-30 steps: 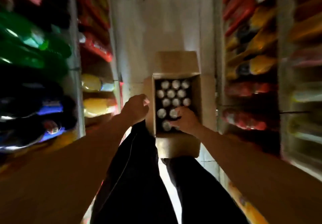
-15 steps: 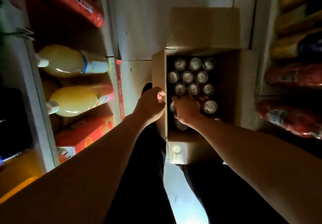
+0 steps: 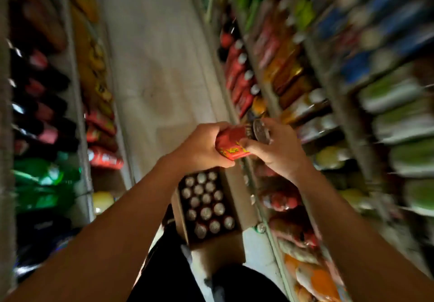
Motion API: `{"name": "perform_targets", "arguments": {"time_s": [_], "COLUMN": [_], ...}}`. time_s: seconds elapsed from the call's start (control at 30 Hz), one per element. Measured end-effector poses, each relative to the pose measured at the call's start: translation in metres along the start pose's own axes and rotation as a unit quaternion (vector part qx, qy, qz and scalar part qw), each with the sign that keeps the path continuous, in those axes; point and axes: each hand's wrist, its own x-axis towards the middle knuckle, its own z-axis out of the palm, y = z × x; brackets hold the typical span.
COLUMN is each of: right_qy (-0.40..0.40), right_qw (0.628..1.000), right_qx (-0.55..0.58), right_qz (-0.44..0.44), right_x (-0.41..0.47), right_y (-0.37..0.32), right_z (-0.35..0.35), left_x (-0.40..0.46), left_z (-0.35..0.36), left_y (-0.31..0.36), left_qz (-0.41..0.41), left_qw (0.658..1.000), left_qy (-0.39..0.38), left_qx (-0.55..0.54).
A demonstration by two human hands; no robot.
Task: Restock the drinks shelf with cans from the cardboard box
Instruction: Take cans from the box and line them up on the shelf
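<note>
I see both hands raised over the aisle, sharing one red can (image 3: 234, 143) that lies tilted, its silver top toward the right. The left hand (image 3: 202, 148) wraps the can's bottom end in a closed grip, and the right hand (image 3: 278, 148) clamps the top end — thumb on the red side, fingers (image 3: 273, 123) curled past the lid. Below them, on the pale floor (image 3: 152, 67), sits the open cardboard box (image 3: 218, 250), with rows of upright cans (image 3: 206, 204) showing only their silver tops (the near rows look full, though the far corner is too dim for me to read). The box stands just beside the foot of the right-hand drinks shelf (image 3: 263, 226), whose bottles are blurred — red, orange, green and blue is all I can make out. More bottles (image 3: 44, 132) line the left side.
</note>
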Motion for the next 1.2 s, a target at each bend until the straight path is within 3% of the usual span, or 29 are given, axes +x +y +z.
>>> {"name": "perform_targets", "arguments": {"time_s": [0.1,0.17,0.33,0.53,0.67,0.9,1.2], "right_qy": [0.087,0.092,0.270,0.402,0.464,0.531,0.547], "right_qw": [0.994,0.990,0.948,0.902,0.871,0.845,0.835], "right_qx": [0.060,0.093,0.129,0.128,0.153,0.063,0.028], "right_qz": [-0.040,-0.045,-0.104,-0.090,-0.047,-0.001,0.041], "right_x": [-0.037,-0.047,-0.092,-0.109,-0.102,-0.088,-0.062], "right_y": [-0.078,-0.096,-0.159,-0.167,-0.153,-0.142,-0.109], "right_z": [-0.091,-0.110,-0.201,-0.255,-0.272,-0.268,-0.253], "left_x": [0.008,0.020,0.038,0.059,0.071,0.086,0.094], "left_z": [-0.031,-0.038,-0.043,-0.013,0.010,0.000,-0.014], "left_y": [0.132,0.160,0.308,0.386,0.405,0.389,0.369], "left_qz": [0.077,0.086,0.160,0.232,0.262,0.267,0.241], "left_qw": [0.995,0.987,0.981,0.970,0.965,0.949,0.952], "left_qy": [0.009,-0.015,-0.039,-0.040,-0.024,0.000,-0.023], "left_qx": [-0.063,-0.132,-0.098,-0.055,-0.011,0.166,0.188]}}
